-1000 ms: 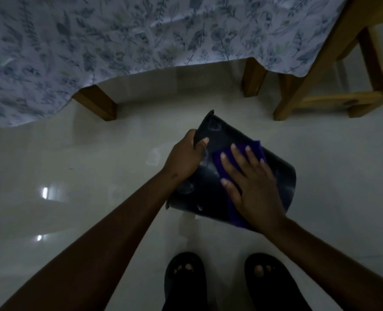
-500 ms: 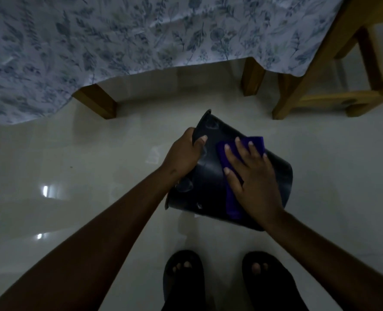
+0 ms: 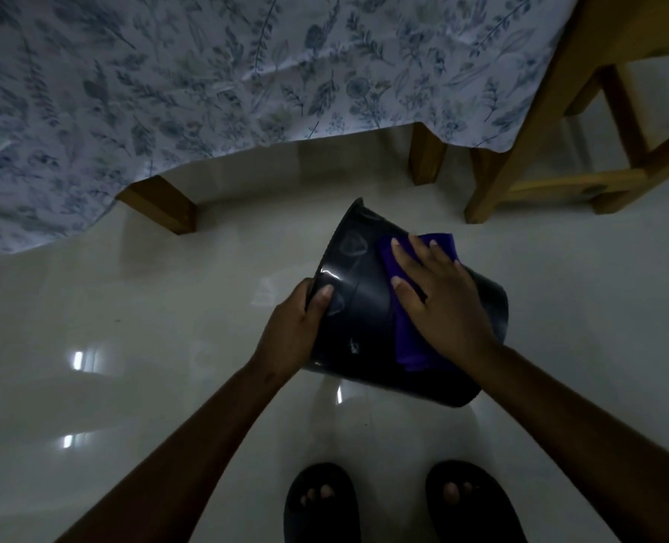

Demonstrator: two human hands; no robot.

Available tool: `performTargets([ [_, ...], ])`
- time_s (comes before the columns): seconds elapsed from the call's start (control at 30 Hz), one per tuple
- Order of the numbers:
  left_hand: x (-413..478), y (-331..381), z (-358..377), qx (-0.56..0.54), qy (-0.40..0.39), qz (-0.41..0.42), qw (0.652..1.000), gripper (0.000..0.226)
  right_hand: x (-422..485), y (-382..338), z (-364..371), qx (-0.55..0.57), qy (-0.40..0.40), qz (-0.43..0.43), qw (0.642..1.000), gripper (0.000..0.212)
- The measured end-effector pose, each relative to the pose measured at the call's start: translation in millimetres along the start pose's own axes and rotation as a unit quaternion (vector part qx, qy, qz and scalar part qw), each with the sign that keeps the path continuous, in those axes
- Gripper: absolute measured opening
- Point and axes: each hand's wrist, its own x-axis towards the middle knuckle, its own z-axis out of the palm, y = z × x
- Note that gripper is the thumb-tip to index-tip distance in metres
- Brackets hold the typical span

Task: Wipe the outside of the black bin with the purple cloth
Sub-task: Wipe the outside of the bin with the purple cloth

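At the middle of the frame, my left hand (image 3: pixel 293 331) is gripping the rim of the tilted black bin (image 3: pixel 360 307), while my right hand (image 3: pixel 438 295) is pressing the purple cloth (image 3: pixel 407 346) flat against its side, fingers spread.

The black bin (image 3: pixel 364 331) looks like smooth, glossy plastic. The purple cloth (image 3: pixel 407 346) seems soft and matt. The floor (image 3: pixel 168 346) is polished, the chair legs (image 3: pixel 521 143) wood.

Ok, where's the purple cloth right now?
In the head view, the purple cloth lies flat on the black bin's outer wall, right of centre, pressed under the right hand.
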Motion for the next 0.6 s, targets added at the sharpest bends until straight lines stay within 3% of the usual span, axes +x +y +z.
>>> performTargets([
  [0.13, 21.6, 4.0, 1.8, 0.027, 0.021, 0.012, 0.999, 0.031, -44.8, -12.3, 24.7, -0.085, 0.051, -0.036, 0.994, 0.054],
  [0.27, 38.3, 19.7, 5.4, 0.021, 0.009, 0.048, 0.999, 0.033, -80.4, -7.8, 40.1, -0.118, 0.045, -0.104, 0.987, 0.056],
  [0.43, 26.3, 12.8, 8.0, -0.024, 0.014, 0.039, 0.999, 0.025, -12.5, -9.3, 8.8, -0.031, 0.054, 0.009, 0.998, 0.053],
  [0.6, 35.2, 15.0, 5.0, 0.032, 0.005, 0.039, 0.999, 0.027, -38.7, -6.0, 17.3, -0.044, 0.065, 0.007, 0.997, 0.053],
])
